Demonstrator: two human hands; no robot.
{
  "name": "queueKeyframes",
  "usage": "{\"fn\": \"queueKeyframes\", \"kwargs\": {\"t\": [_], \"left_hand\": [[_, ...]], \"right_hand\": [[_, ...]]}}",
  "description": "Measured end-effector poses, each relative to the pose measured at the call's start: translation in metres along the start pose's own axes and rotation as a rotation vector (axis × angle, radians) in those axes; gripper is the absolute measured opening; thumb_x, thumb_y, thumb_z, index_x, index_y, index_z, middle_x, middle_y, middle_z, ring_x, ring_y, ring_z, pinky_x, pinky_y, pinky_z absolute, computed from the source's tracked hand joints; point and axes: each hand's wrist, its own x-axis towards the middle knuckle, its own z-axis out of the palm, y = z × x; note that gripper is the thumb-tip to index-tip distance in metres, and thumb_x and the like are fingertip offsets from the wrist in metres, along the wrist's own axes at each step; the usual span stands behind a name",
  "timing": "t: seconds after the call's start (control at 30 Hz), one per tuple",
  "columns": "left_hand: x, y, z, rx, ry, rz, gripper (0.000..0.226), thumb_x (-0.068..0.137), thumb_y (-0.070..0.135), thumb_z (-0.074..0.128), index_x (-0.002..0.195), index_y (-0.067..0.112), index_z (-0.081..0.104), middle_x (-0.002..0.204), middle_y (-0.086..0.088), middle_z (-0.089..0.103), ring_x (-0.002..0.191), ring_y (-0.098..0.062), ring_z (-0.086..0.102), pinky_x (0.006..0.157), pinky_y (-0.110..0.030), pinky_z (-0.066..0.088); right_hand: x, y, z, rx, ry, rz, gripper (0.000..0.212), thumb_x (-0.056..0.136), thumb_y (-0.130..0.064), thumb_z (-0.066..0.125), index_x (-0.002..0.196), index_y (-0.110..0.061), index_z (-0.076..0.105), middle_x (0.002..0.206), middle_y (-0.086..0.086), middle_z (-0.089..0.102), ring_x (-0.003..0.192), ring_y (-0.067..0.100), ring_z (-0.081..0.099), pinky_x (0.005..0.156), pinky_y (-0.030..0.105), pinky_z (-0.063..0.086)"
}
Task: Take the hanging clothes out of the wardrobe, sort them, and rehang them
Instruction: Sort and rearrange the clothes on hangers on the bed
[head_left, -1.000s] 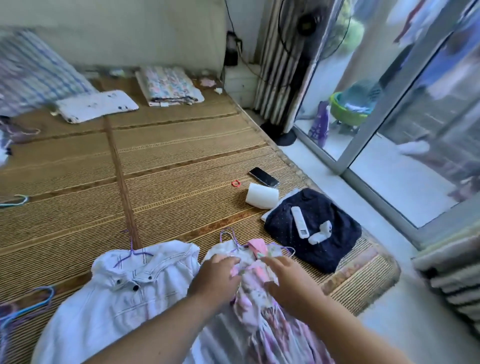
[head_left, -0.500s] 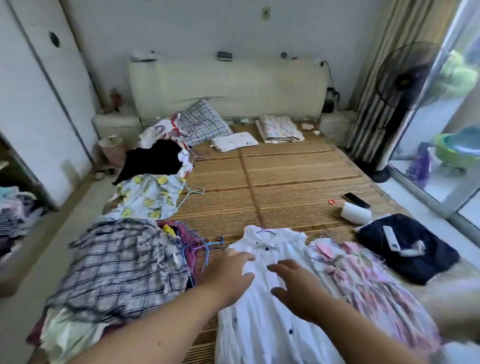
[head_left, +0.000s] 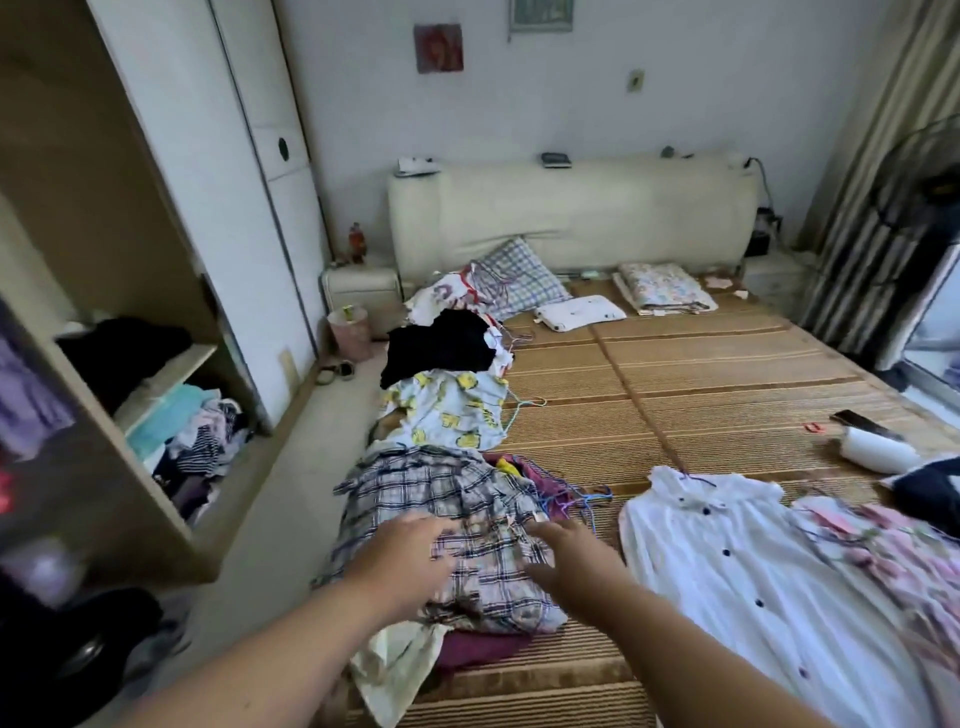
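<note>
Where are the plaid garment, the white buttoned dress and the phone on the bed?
plaid garment (head_left: 441, 483), head view, upper folds.
white buttoned dress (head_left: 691, 571), head view, front panel beside the buttons.
phone (head_left: 865, 423), head view, dark screen.

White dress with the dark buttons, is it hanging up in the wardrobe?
No, the white dress lies flat on the woven bed mat, beside the pink flowery dress.

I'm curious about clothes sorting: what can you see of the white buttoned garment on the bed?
The white garment is thin, light cloth with a collar and a row of small dark buttons. It lies spread flat, front up, on the woven mat, collar toward the headboard, a hanger hook at its neck. A pink floral garment touches its right edge.
</note>
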Motion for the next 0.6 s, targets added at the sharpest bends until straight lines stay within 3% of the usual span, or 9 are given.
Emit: {"fn": "queueKeyframes", "kwargs": {"t": [0.13,0.27,0.43,0.53,0.6], "left_hand": [[-0.001,-0.063,-0.033,0.017,-0.027,0.023,0.044,0.086,0.039,0.053,0.130,0.036,0.051,0.132,0.001,0.049,0.094,-0.013,0.061,0.088,-0.028,0.048],[0.019,-0.085,-0.024,0.019,-0.104,0.065,0.044,0.085,0.038,0.054,0.129,0.036,0.052,0.134,0.002,0.048,0.110,-0.015,0.055,0.088,-0.025,0.044],[0.063,-0.086,0.006,-0.013,-0.179,0.111,0.040,0.087,0.037,0.056,0.127,0.037,0.052,0.132,0.007,0.048,0.104,-0.010,0.051,0.084,-0.025,0.042],[0.102,-0.088,0.022,0.011,-0.231,0.122,0.039,0.088,0.035,0.055,0.128,0.036,0.052,0.133,0.005,0.049,0.106,-0.012,0.052,0.089,-0.027,0.045],[0.139,-0.090,0.031,0.037,-0.251,0.111,0.040,0.088,0.035,0.054,0.128,0.037,0.051,0.132,0.005,0.049,0.098,-0.011,0.054,0.083,-0.026,0.046]], "right_hand": [[0.005,-0.056,0.033,0.042,0.029,0.108,0.052,0.089,-0.043,0.054,0.138,-0.037,0.037,0.144,0.002,0.039,0.121,0.021,0.050,0.109,0.048,0.033],[0.016,-0.057,0.035,0.135,0.038,0.240,0.055,0.088,-0.042,0.056,0.139,-0.038,0.036,0.147,0.004,0.036,0.125,0.026,0.047,0.104,0.047,0.040],[0.048,-0.023,0.045,0.243,0.097,0.385,0.055,0.090,-0.038,0.056,0.141,-0.032,0.037,0.143,0.005,0.042,0.113,0.020,0.054,0.095,0.035,0.046],[0.080,0.004,0.058,0.290,0.096,0.456,0.054,0.090,-0.040,0.055,0.140,-0.031,0.037,0.139,0.004,0.046,0.089,0.013,0.053,0.087,0.029,0.045],[0.112,0.025,0.066,0.326,0.083,0.491,0.054,0.090,-0.039,0.056,0.140,-0.030,0.037,0.140,0.005,0.046,0.084,0.013,0.055,0.083,0.027,0.044]]}}
